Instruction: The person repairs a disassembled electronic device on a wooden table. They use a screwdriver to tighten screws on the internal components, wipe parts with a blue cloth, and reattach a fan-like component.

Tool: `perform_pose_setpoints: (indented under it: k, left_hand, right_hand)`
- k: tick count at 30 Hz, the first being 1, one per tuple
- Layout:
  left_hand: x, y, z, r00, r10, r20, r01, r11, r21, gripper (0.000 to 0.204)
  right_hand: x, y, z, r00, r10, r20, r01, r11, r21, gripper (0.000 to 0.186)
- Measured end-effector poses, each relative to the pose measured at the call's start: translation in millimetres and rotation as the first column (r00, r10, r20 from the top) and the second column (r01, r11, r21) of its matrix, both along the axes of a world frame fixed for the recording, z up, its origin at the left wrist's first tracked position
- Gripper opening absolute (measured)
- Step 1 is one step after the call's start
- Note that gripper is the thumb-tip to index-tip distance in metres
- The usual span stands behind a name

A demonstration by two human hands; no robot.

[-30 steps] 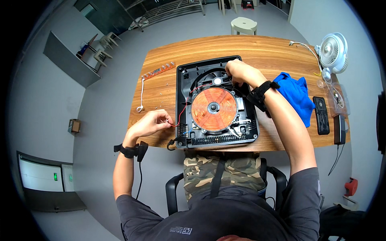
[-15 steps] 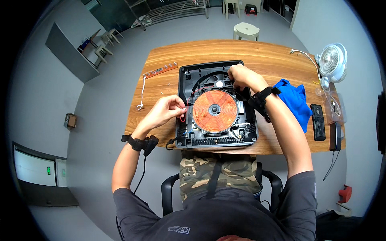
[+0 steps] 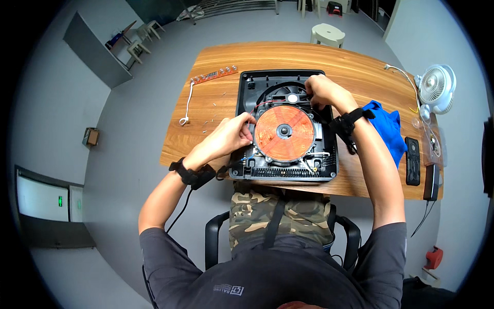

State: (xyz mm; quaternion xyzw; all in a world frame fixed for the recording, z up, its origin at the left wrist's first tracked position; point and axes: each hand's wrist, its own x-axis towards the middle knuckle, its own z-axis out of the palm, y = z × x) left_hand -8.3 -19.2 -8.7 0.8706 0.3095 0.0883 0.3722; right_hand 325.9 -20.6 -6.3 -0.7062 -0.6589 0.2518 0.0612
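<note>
Cloth (image 3: pixel 391 131) right, board (image 3: pixel 215 75) far left, case (image 3: pixel 247 94) at near edge, tabletop (image 3: pixel 257 55) running beyond, our left hand (image 3: pixel 232 135), right hand (image 3: pixel 328 92) grips unclear

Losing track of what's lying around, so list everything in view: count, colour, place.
Open housing: one, black, mid-table
Coil: one, copper, in housing
Red wire: count unclear, red, past coil
Table: one, brown, centre
Board: one, orange, table's far left
Board cable: one, white, board's left end
Cloth: one, blue, right of housing
Desk fan: one, white, table's far right
Oblong device: one, black, right of cloth
Corded block: one, black, near-right corner
Nearest stool: one, cream, beyond table
Carton: one, brown, far left
Chair: one, black, lower centre
Wristbands: two, black, one per wrist
Left grip: one, bare, by coil's left edge
Right grip: one, bare, housing's far right corner
</note>
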Motion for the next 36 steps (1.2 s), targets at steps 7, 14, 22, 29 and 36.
perform_pose_setpoints:
  k: [7, 14, 22, 29, 36]
  left_hand:
    - [3, 3, -17, 0.998, 0.02, 0.054, -0.019, 1.0, -0.015, 0.042]
    - [6, 5, -29, 0.992, -0.059, 0.108, 0.031, 0.969, 0.246, 0.042]
    - [8, 4, -25, 0.998, 0.068, -0.006, -0.067, 0.992, 0.11, 0.032]
    - [7, 0, -12, 0.983, 0.115, -0.146, -0.087, 0.979, 0.186, 0.023]
    - [-3, -1, -16, 0.996, 0.081, 0.029, -0.081, 0.996, 0.021, 0.02]
  right_hand:
    - [2, 2, -4, 0.999, 0.003, -0.036, -0.002, 1.0, 0.027, 0.034]
    - [-6, -1, 7, 0.999, -0.036, -0.038, 0.034, 0.999, -0.042, 0.031]
    - [-4, 1, 2, 0.999, -0.026, -0.041, 0.025, 0.999, -0.03, 0.032]
    - [-5, -1, 4, 1.0, -0.006, -0.015, 0.006, 1.0, -0.003, 0.03]
    - [-3, 0, 1, 1.0, -0.008, -0.017, 0.008, 1.0, 0.003, 0.029]
